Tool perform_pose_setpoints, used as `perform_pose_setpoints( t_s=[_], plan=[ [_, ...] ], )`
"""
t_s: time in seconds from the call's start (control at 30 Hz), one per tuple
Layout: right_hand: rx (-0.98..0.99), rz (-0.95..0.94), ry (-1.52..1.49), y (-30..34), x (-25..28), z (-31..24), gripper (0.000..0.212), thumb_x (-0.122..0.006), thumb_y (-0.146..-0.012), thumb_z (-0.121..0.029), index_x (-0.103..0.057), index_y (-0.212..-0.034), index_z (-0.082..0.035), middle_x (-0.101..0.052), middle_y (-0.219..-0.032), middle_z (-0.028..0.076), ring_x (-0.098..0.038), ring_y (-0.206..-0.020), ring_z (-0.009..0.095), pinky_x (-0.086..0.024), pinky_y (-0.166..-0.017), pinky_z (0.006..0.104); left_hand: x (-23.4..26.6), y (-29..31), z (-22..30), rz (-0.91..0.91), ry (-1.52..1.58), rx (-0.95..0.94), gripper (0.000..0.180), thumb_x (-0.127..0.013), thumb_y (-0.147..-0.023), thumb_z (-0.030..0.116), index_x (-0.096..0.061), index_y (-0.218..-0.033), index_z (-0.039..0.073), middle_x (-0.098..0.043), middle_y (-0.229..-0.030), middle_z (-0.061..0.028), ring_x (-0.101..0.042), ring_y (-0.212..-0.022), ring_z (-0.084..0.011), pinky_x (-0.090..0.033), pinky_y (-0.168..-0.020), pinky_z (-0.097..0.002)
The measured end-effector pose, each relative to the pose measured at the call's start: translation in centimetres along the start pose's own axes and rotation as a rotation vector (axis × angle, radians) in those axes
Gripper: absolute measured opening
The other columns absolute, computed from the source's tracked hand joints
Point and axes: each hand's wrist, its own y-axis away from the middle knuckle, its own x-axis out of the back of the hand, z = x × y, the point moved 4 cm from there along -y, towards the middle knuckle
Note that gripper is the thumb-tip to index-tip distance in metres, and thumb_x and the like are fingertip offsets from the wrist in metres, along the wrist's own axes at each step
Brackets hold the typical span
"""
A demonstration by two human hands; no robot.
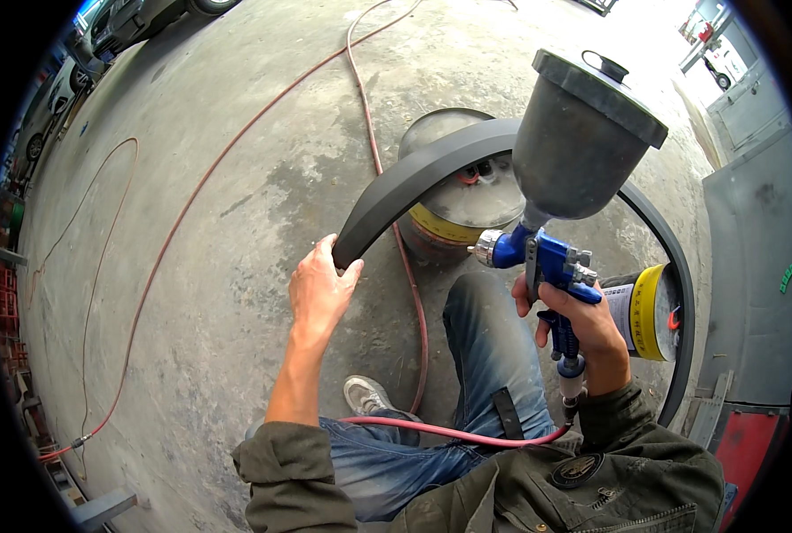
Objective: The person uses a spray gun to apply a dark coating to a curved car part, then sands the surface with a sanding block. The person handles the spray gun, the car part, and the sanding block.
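My left hand (318,282) grips the left end of a dark grey curved trim piece (431,166), shaped like a wheel-arch moulding. The arch sweeps over a drum and comes down on my right side. My right hand (582,322) is wrapped round the handle of a blue spray gun (551,258), fingers at its trigger. On top of the gun sits a large grey paint cup (582,142) with its lid on, and the silver nozzle (486,247) points left, inside the arch. A red air hose (467,435) joins the bottom of the handle and crosses my lap.
A drum (449,233) with a yellow band stands ahead; a yellow-and-white bucket (649,311) lies tilted at right. Red hoses (209,169) trail over the concrete floor (262,222). Grey panels (756,266) stand at the right. Cars (138,22) are parked far left.
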Motion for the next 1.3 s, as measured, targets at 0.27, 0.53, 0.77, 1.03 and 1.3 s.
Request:
perform_pose_setpoints(
  t_s=[0.27,0.53,0.77,1.03,1.3],
  plan=[
    [0.013,-0.018,0.01,-0.2,-0.3,0.1,0.037,-0.073,-0.089,-0.023,-0.062,-0.113,0.002,-0.07,-0.099,0.013,-0.067,-0.086,0.018,-0.059,-0.049,0.0271,0.1,-0.1,0.3,-0.047,0.027,-0.01,0.058,-0.075,-0.082,0.026,-0.056,-0.13,0.0,-0.066,-0.12,-0.0196,-0.066,-0.106,-0.0359,-0.052,-0.093,-0.0431],
    [0.002,-0.02,0.006,-0.5,-0.5,0.1,0.036,-0.074,-0.089,-0.022,-0.063,-0.112,0.003,-0.07,-0.099,0.013,-0.067,-0.085,0.018,-0.058,-0.049,0.0271,0.2,-0.2,0.5,-0.057,0.052,-0.008,0.058,-0.075,-0.081,0.024,-0.056,-0.131,0.0,-0.066,-0.121,-0.0197,-0.066,-0.105,-0.0356,-0.052,-0.093,-0.0425],
    [0.002,-0.035,0.006,-0.6,-0.7,0.2,0.035,-0.073,-0.089,-0.022,-0.063,-0.113,0.002,-0.07,-0.099,0.012,-0.067,-0.085,0.017,-0.058,-0.049,0.0266,0.3,-0.1,0.6,-0.042,0.032,-0.018,0.059,-0.075,-0.081,0.024,-0.055,-0.132,0.0,-0.065,-0.122,-0.0204,-0.065,-0.107,-0.0365,-0.052,-0.093,-0.0431],
    [-0.001,-0.032,0.004,-0.9,-0.6,0.2,0.038,-0.074,-0.089,-0.023,-0.062,-0.115,0.002,-0.07,-0.099,0.012,-0.067,-0.085,0.017,-0.058,-0.049,0.0268,-0.1,-0.5,0.0,-0.039,0.04,-0.02,0.06,-0.075,-0.082,0.024,-0.054,-0.133,0.0,-0.065,-0.123,-0.0209,-0.064,-0.11,-0.0372,-0.051,-0.094,-0.0434],
    [0.002,-0.007,-0.014,-1.0,-0.9,-0.4,0.036,-0.073,-0.089,-0.021,-0.062,-0.115,0.002,-0.07,-0.099,0.012,-0.066,-0.085,0.017,-0.057,-0.049,0.0265,0.2,-1.0,-0.1,-0.041,0.028,-0.028,0.059,-0.074,-0.083,0.024,-0.054,-0.133,0.0,-0.064,-0.124,-0.0214,-0.064,-0.11,-0.0378,-0.051,-0.095,-0.0438]
  ],
)
